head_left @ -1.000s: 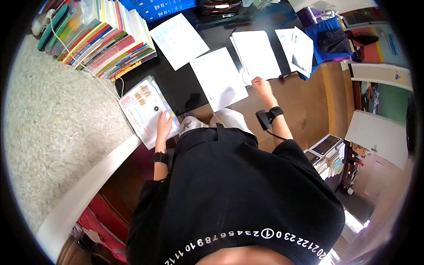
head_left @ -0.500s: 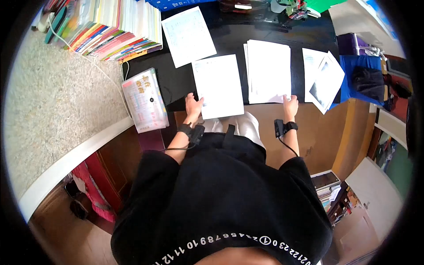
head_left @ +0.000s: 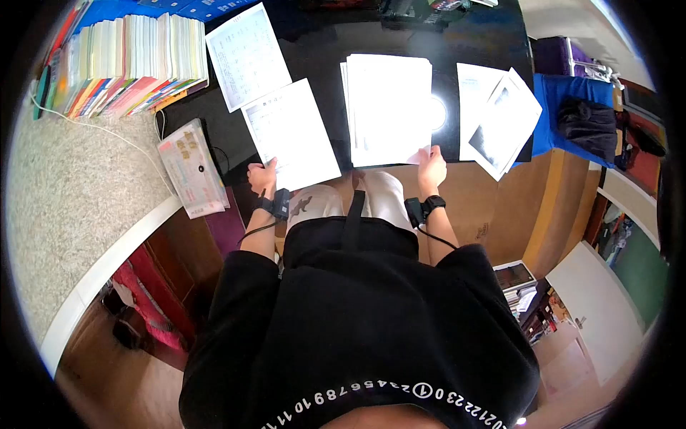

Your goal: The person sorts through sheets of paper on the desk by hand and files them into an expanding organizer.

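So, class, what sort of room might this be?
Probably a home study corner: paper sheets lie on a dark desk, with a row of books and a folder at its left.

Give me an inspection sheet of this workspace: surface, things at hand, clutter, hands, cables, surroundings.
Surface: dark, glossy desk; glare right of the paper stack.
Things at hand: printed sheet at left; paper stack, edges uneven, at right.
Clutter: packed books, plastic folder at left.
Hands: left hand at printed sheet's edge, right hand at stack's near-right corner; grips unclear.
Cables: white cable beside books; black cords at both wrists.
Surroundings: dark cloth over blue fabric, right.
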{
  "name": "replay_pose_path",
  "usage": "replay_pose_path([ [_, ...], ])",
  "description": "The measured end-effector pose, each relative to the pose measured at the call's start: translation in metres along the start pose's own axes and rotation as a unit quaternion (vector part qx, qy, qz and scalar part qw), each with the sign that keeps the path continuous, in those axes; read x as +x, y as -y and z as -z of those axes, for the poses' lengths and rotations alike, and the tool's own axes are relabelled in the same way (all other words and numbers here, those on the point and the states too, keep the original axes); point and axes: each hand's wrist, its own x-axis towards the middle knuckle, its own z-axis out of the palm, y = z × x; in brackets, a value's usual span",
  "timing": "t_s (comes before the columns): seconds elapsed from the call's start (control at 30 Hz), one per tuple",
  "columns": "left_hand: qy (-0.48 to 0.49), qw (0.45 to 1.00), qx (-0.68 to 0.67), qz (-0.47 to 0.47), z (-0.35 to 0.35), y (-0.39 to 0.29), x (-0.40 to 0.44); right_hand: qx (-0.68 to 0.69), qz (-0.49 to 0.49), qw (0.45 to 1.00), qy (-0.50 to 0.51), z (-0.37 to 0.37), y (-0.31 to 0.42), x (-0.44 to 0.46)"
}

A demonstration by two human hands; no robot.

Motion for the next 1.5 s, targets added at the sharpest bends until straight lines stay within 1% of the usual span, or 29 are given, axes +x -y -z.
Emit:
replay_pose_path([
  [0.03, -0.033, 0.999, 0.007, -0.023, 0.002, -0.005, -0.006, -0.002, -0.007, 1.000, 0.017, 0.004, -0.001, 0.000],
  [0.1, -0.100, 0.992, 0.019, -0.069, 0.003, -0.015, -0.014, 0.011, 0.034, 0.997, -0.070, 0.008, -0.008, -0.002],
  [0.13, -0.172, 0.973, 0.001, -0.151, -0.002, -0.020, -0.018, 0.017, 0.054, 0.992, -0.114, 0.011, -0.013, -0.002],
  [0.17, -0.160, 0.962, -0.033, -0.219, -0.007, -0.027, -0.020, 0.025, 0.064, 0.986, -0.154, 0.015, -0.019, 0.001],
  [0.2, -0.147, 0.945, -0.068, -0.284, -0.012, -0.036, -0.019, 0.134, 0.019, 0.979, -0.150, 0.021, -0.027, 0.004],
  [0.23, -0.135, 0.922, -0.103, -0.348, -0.021, -0.044, -0.018, 0.242, -0.026, 0.959, -0.144, 0.031, -0.032, 0.009],
  [0.27, -0.066, 0.914, -0.181, -0.356, -0.036, -0.055, -0.022, 0.359, -0.073, 0.913, -0.181, 0.039, -0.036, 0.015],
  [0.3, 0.002, 0.896, -0.257, -0.361, -0.055, -0.065, -0.032, 0.470, -0.119, 0.848, -0.214, 0.046, -0.038, 0.020],
  [0.37, 0.098, 0.878, -0.251, -0.395, -0.049, -0.107, -0.079, 0.565, -0.095, 0.792, -0.208, 0.059, -0.061, 0.035],
  [0.43, 0.144, 0.884, -0.219, -0.387, -0.064, -0.129, -0.108, 0.598, -0.110, 0.767, -0.206, 0.068, -0.073, 0.048],
  [0.5, 0.135, 0.907, -0.169, -0.360, -0.079, -0.139, -0.124, 0.596, -0.079, 0.782, -0.164, 0.071, -0.079, 0.054],
  [0.53, 0.111, 0.916, -0.148, -0.357, -0.086, -0.138, -0.130, 0.590, -0.071, 0.792, -0.141, 0.071, -0.080, 0.055],
  [0.57, 0.094, 0.933, -0.129, -0.324, -0.092, -0.138, -0.135, 0.583, -0.063, 0.801, -0.118, 0.068, -0.080, 0.054],
  [0.6, 0.078, 0.947, -0.111, -0.291, -0.093, -0.142, -0.142, 0.571, -0.040, 0.811, -0.120, 0.071, -0.068, 0.045],
  [0.63, 0.063, 0.960, -0.091, -0.257, -0.094, -0.145, -0.148, 0.563, -0.009, 0.821, -0.096, 0.068, -0.067, 0.041],
  [0.7, 0.028, 0.963, -0.081, -0.255, -0.097, -0.147, -0.152, 0.546, -0.025, 0.833, -0.082, 0.060, -0.063, 0.032],
  [0.8, 0.006, 0.962, -0.083, -0.259, -0.100, -0.146, -0.153, 0.558, -0.009, 0.827, -0.073, 0.050, -0.065, 0.024],
  [0.9, 0.022, 0.959, -0.087, -0.268, -0.099, -0.144, -0.150, 0.536, -0.007, 0.842, -0.060, 0.048, -0.066, 0.020],
  [0.93, 0.007, 0.959, -0.098, -0.265, -0.103, -0.142, -0.146, 0.539, -0.006, 0.840, -0.064, 0.048, -0.064, 0.018],
  [1.03, 0.035, 0.955, -0.129, -0.265, -0.112, -0.134, -0.131, 0.538, 0.001, 0.842, -0.053, 0.049, -0.066, 0.014],
  [1.07, 0.008, 0.947, -0.162, -0.279, -0.120, -0.131, -0.125, 0.540, 0.001, 0.840, -0.047, 0.048, -0.066, 0.013],
  [1.17, 0.046, 0.947, -0.165, -0.271, -0.111, -0.131, -0.122, 0.546, 0.000, 0.837, -0.035, 0.047, -0.070, 0.007],
  [1.23, 0.052, 0.944, -0.166, -0.280, -0.099, -0.133, -0.125, 0.546, 0.005, 0.837, -0.031, 0.046, -0.070, 0.005],
  [1.27, 0.055, 0.943, -0.166, -0.283, -0.095, -0.132, -0.126, 0.542, 0.007, 0.840, -0.035, 0.047, -0.071, 0.004],
  [1.37, 0.036, 0.939, -0.101, -0.326, -0.090, -0.128, -0.123, 0.530, 0.011, 0.846, -0.052, 0.050, -0.069, 0.000],
  [1.47, 0.058, 0.933, -0.097, -0.343, -0.078, -0.127, -0.120, 0.523, 0.015, 0.849, -0.077, 0.053, -0.070, 0.001],
  [1.5, 0.055, 0.934, -0.107, -0.335, -0.076, -0.125, -0.116, 0.521, 0.013, 0.850, -0.083, 0.056, -0.070, 0.002],
])
